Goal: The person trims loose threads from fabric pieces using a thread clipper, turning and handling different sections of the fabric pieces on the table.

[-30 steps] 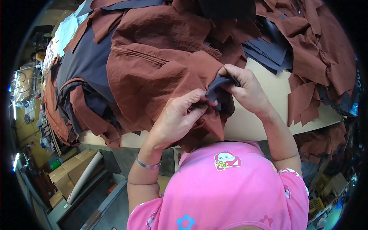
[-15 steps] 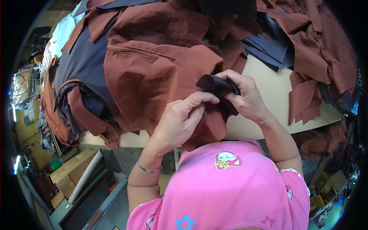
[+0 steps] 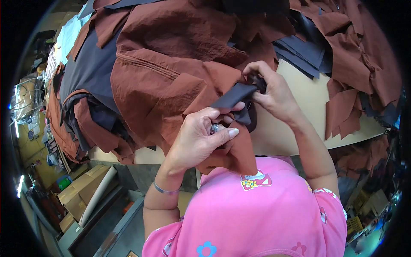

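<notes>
A large rust-brown garment (image 3: 150, 90) with a zipper lies bunched over the table in front of me. My left hand (image 3: 199, 135), wearing a ring, pinches the garment's lower edge, with brown cloth hanging below its thumb. Between both hands stretches a dark grey fabric strip (image 3: 234, 95) belonging to or lying against the brown cloth. My right hand (image 3: 272, 92) grips the strip's right end with bent fingers; the fingertips are partly hidden by the dark fabric.
Brown pieces (image 3: 351, 64) are heaped at the right, beside stacked dark grey pieces (image 3: 302, 53). Dark grey cloth (image 3: 87, 68) lies at left on the cream tabletop (image 3: 284, 132). Cardboard boxes (image 3: 85, 184) and a pale roll (image 3: 97, 197) stand below left.
The dark fabric, earlier bunched by my right hand, now extends as a strip toward my left hand. My left thumb has come down and away from the fingers, and a brown flap hangs lower.
</notes>
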### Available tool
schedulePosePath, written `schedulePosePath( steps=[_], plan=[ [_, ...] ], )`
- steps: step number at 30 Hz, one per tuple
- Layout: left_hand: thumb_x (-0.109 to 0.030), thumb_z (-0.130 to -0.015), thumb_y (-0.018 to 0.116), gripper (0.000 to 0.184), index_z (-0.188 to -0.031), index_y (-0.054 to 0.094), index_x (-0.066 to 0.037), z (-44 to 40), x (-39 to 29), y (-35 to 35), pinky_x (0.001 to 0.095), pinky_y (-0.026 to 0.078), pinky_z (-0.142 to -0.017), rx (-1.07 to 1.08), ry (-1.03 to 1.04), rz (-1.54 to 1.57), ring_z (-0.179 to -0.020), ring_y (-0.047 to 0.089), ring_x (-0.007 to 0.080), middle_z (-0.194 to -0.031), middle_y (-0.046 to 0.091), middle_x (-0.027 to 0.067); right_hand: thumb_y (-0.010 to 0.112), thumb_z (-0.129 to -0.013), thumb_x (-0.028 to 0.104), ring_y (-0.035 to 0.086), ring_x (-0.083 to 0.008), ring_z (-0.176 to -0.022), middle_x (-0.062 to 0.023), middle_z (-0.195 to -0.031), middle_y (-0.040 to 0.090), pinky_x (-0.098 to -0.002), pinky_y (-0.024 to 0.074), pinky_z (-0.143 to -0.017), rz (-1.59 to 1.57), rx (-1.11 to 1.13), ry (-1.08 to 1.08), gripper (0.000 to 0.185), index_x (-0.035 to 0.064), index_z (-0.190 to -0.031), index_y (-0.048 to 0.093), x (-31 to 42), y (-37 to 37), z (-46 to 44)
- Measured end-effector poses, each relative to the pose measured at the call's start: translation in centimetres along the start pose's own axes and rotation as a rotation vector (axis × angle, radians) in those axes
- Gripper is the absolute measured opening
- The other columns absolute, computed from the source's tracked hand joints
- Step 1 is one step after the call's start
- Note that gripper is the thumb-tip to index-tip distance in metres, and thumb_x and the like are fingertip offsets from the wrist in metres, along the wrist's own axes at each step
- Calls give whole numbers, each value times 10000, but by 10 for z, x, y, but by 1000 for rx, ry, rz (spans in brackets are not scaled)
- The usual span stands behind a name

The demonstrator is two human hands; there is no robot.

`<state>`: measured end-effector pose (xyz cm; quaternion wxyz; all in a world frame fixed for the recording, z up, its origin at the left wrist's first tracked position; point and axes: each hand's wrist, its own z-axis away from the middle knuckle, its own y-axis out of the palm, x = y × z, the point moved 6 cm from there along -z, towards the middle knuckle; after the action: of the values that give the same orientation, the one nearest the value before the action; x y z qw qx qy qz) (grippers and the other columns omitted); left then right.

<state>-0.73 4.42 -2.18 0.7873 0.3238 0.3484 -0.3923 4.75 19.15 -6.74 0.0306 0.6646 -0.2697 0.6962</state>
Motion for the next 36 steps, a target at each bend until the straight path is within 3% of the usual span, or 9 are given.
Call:
schedulePosePath(
  steps=[2, 5, 8, 9, 13, 19, 25, 28, 36],
  plan=[
    [54, -789, 568, 380, -1161, 488, 57, 0, 3, -1, 176, 415, -535, -30, -1, 30, -613, 486, 46, -800, 521, 23, 552, -723, 11, 444, -78, -789, -11, -920, 464, -191, 393, -675, -184, 45, 206, 408, 57, -1114, 446, -19, -5, 8],
    [67, -780, 573, 415, -1182, 472, 65, -1, 5, -3, 173, 424, -537, -43, 17, 51, -620, 501, 46, -820, 524, 25, 568, -740, 37, 510, -131, -798, -48, -894, 488, -246, 432, -736, -358, -66, 283, 456, 37, -1177, 441, 8, -31, 25],
    [59, -797, 557, 396, -1183, 471, 66, -3, 5, -4, 184, 435, -584, -25, 44, 16, -663, 497, 46, -821, 519, 13, 581, -759, 41, 532, -148, -796, -69, -884, 522, -275, 449, -742, -128, -35, 134, 485, 28, -1225, 445, 38, -43, 48],
    [61, -798, 553, 396, -1184, 469, 66, -4, 5, -4, 184, 439, -594, -22, 56, 10, -674, 503, 47, -827, 521, 13, 582, -770, 85, 503, -120, -712, -41, -810, 518, -248, 414, -647, -92, 67, 17, 449, 17, -1200, 472, 51, -37, 53],
    [61, -800, 550, 401, -1190, 457, 71, -4, 3, -2, 183, 453, -643, -1, 67, 38, -715, 527, 58, -849, 536, 16, 683, -680, 91, 533, -219, -577, -93, -720, 535, -308, 427, -534, 81, 311, -170, 480, 7, -1127, 531, 75, -4, 67],
    [87, -769, 569, 458, -1205, 430, 87, -2, 7, -1, 192, 492, -683, 13, 4, 126, -762, 560, 81, -925, 569, 90, 673, -668, 82, 526, -221, -540, -85, -700, 522, -315, 414, -475, 329, 112, -196, 465, 14, -1108, 538, 70, -1, 65],
    [80, -787, 553, 439, -1212, 441, 62, -2, 9, 0, 171, 452, -667, 56, 29, 108, -784, 516, 49, -958, 534, 53, 598, -675, 138, 495, -142, -483, -34, -707, 494, -258, 394, -429, 656, 106, -261, 416, 38, -1077, 555, 72, 1, 65],
    [82, -786, 552, 443, -1213, 435, 68, -2, 8, 0, 169, 449, -659, 42, 40, 91, -781, 513, 47, -961, 535, 56, 648, -642, 75, 445, -151, -454, -32, -643, 464, -275, 349, -409, 682, 41, -324, 446, 9, -1074, 560, 78, 1, 65],
    [98, -768, 564, 472, -1217, 422, 74, -4, 10, 5, 184, 479, -645, 37, 51, 151, -742, 546, 72, -898, 564, 73, 558, -666, 132, 420, -91, -457, -11, -643, 427, -228, 345, -440, 859, 21, -398, 392, -4, -1034, 574, 84, 5, 67]
  ],
)
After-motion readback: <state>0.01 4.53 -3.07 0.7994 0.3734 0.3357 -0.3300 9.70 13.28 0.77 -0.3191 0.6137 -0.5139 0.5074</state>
